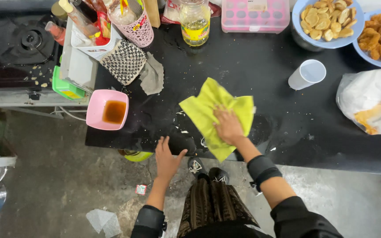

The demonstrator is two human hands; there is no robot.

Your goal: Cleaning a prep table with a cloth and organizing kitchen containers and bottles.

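Head view: right hand point(228, 126) lies flat, fingers spread, pressing the yellow-green cloth point(208, 110) onto the black counter point(252, 70). Cloth extends up-left beyond its fingertips. Left hand point(166, 161), open and empty, hovers by the near edge.

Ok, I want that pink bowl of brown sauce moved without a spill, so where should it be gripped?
Probably by the rim of the pink bowl, at its two opposite sides, coming from straight above or from the counter's front edge. It sits upright at the black counter corner, open-topped with liquid inside, so keep it level. The left hand is nearest.
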